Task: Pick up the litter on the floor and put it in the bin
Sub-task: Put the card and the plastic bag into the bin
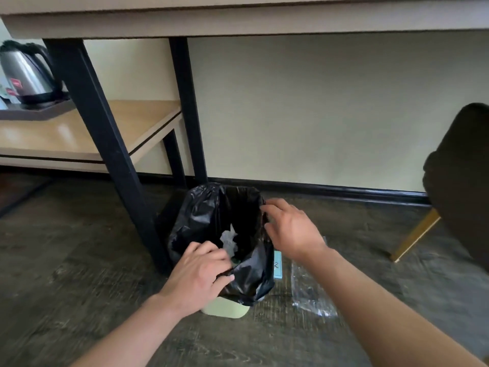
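Observation:
A pale green bin [227, 309] lined with a black bag [201, 215] stands on the floor beside a black desk leg. Crumpled white paper [229, 241] lies inside it. My left hand [198, 274] pinches the near edge of the black bag between thumb and fingers. My right hand [291, 229] rests at the bag's right rim, fingers curled on the plastic. A light blue flat box [277, 264] lies on the floor right of the bin. Beside that lies a clear plastic wrapper [309, 290], partly hidden by my right forearm.
The black desk leg [105, 144] stands just left of the bin, under a beige desk top [238, 19]. A low wooden shelf [79, 133] with a steel kettle [26, 72] on a tray is at the left. A dark chair [460, 181] with gold legs is at the right.

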Motion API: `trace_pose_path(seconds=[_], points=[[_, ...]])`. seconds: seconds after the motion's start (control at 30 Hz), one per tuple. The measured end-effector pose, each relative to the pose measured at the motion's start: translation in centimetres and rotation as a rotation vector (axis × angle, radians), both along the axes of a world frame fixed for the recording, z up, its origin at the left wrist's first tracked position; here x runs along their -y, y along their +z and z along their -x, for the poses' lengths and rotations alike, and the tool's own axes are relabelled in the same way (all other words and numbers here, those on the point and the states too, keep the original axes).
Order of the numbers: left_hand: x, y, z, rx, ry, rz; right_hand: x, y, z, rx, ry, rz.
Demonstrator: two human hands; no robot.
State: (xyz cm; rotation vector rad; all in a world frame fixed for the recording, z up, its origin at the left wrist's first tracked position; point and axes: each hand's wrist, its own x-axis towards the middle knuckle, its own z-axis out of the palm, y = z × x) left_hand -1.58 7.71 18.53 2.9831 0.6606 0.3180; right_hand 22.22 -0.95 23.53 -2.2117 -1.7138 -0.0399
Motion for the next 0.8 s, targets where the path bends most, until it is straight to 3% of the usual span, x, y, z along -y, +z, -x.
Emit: trace_pose_path(seconds=[0.23,0.6,0.8], points=[[1.7,-0.2,-1.4,-0.027,0.021,0.000,5.4,-8.3,-6.1,-0.039,-0.153,0.271],[1.7,0.1,-4.2,-0.071,0.097,-0.051,2.4,-18.3,-9.5,-0.035,-0.183,0.342],[1.2,-0.1,-4.5,-0.108,0.091,-0.061,2.7,-24.1,-8.4,-0.077,-0.153,0.633]])
